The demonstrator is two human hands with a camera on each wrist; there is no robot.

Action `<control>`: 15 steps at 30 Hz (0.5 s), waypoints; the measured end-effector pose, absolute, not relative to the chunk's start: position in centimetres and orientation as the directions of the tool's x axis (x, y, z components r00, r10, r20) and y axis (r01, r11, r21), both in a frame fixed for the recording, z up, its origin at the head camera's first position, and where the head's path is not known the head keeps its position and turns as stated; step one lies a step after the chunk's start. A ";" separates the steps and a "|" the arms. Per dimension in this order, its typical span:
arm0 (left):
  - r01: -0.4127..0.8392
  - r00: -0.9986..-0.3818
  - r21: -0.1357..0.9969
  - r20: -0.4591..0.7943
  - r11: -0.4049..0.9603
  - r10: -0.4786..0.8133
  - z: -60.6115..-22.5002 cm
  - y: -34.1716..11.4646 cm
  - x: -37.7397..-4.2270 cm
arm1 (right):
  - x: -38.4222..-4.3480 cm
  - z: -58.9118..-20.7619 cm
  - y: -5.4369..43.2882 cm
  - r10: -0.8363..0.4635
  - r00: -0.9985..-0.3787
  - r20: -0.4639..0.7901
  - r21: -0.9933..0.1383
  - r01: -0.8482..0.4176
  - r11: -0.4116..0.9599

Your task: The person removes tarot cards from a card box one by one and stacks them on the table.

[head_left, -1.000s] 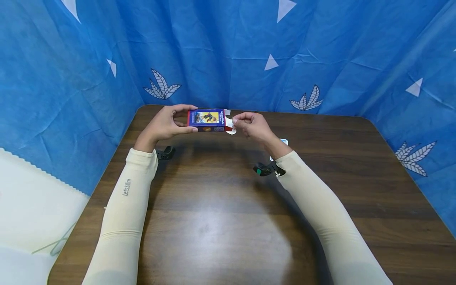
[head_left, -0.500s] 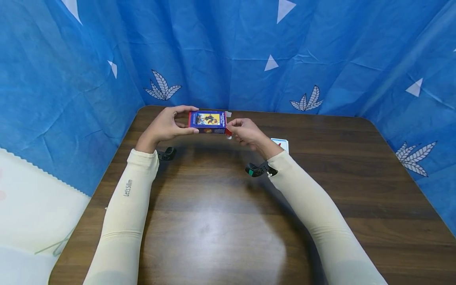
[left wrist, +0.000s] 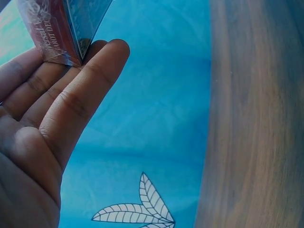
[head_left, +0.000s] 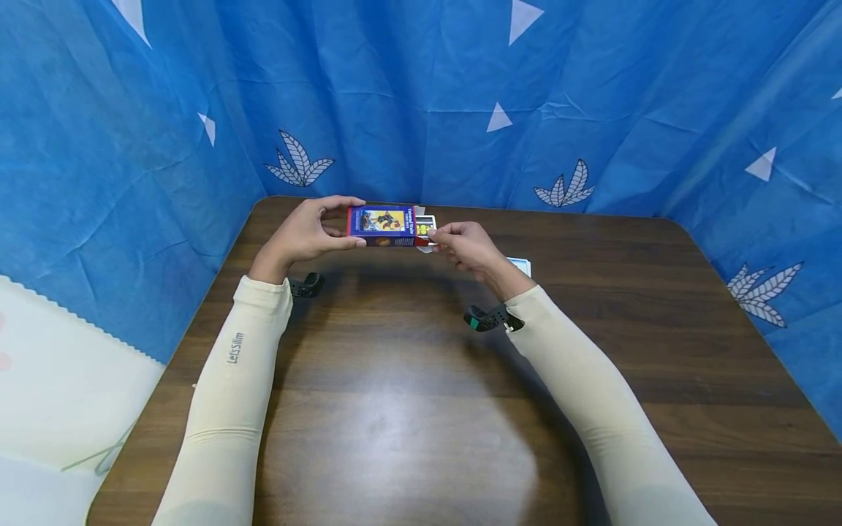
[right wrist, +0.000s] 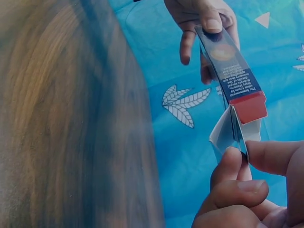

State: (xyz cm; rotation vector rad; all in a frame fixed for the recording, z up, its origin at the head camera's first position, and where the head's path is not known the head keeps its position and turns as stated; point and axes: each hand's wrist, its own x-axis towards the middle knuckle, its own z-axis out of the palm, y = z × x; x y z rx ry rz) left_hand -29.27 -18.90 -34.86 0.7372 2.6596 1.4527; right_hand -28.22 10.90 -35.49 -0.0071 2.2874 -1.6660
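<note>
Left hand gripping blue box by one end, up over counter. Right hand: fingers pinching card poking out open end. White-edged item partly hidden by right wrist.

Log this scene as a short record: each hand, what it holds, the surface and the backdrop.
Left hand: grips a blue-and-red rectangular cardboard box
Right hand: pinches at least one thin white-bordered yellow card
Card position: partly out of the box's open end
Surface: brown wood-grain table; white-edged flat item partly hidden by right arm
Backdrop: blue cloth curtain, white leaf prints
</note>
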 end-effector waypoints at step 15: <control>0.392 -0.890 0.793 0.198 0.466 0.411 -34.9 -19.1 -29.3 | -28.1 -36.0 13.2 -0.105 -0.971 -0.216 -0.943 0.179 0.281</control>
